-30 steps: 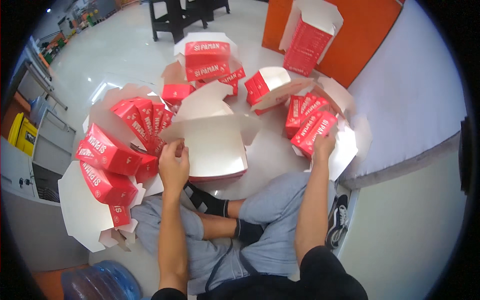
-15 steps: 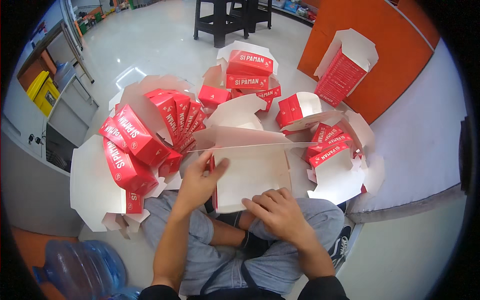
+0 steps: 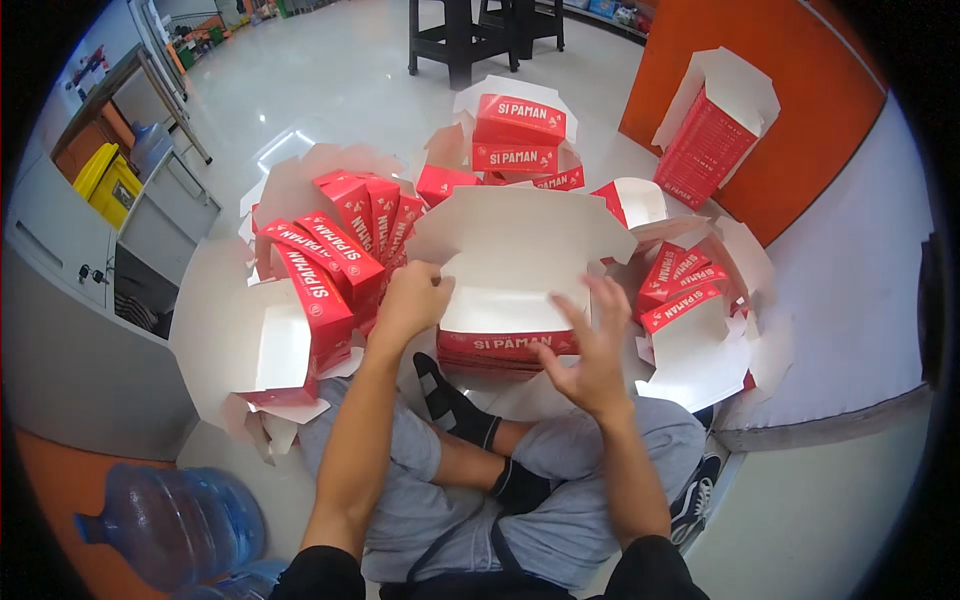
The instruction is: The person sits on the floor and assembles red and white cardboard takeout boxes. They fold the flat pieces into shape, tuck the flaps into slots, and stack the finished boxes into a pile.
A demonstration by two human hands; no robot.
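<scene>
Before me an open red-and-white cardboard takeaway box (image 3: pixel 515 225) tops a stack of nested red boxes (image 3: pixel 495 361), its white lid raised at the back. My left hand (image 3: pixel 408 303) is closed at the left edge of that top box, fingertips curled at the lid's side flap. Over its right side hovers my right hand (image 3: pixel 592 360), empty, with fingers spread. To the left, an open takeaway box (image 3: pixel 283 345) shows its white inside, leaning against a pile of red boxes (image 3: pixel 345 245). Just what my left fingertips pinch is partly hidden.
More boxes (image 3: pixel 515 122) are piled behind the stack, others (image 3: pixel 685 285) lie right, and a tall nest of boxes (image 3: pixel 706 140) stands by an orange panel (image 3: pixel 650 90). Large blue water bottles (image 3: pixel 180 525) lie lower left. Black stools (image 3: pixel 460 45) stand farther back.
The box held tilted over my lap has left my hands; an open box now sits on the left pile. Both hands are at the stack's top box, and my right fingers have spread.
</scene>
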